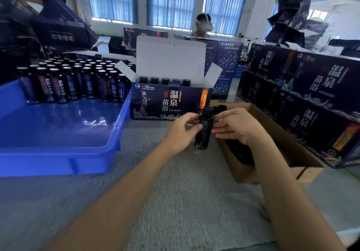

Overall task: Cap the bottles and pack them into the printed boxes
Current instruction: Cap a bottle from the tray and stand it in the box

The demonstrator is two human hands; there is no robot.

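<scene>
Two bare forearms reach in from the near edge over the grey table (185,192) and meet at one dark bottle (203,132). Left hand (180,132) holds the bottle's body, thumb and curled fingers pinching its left side. Right hand (239,126) lays its fingers, only lightly bent, against the bottle's right side; whether they grip it cannot be told. Held between the two hands, the bottle stands almost upright with a black cap (208,110) on its neck, its base at or just above the table. Directly under the right wrist lies an open brown carton (272,134) with dark things inside, too dim to make out. Just beyond the fingertips stands an open printed box (167,102), lid up, with a row of capped bottles (165,81) showing at its rear edge. Left of the left hand lies a blue tray (58,134) with many labelled bottles (78,81) standing at its far end. Right of the right hand, closed printed boxes (311,87) are stacked. Far beyond the open box sits another person (202,25).
</scene>
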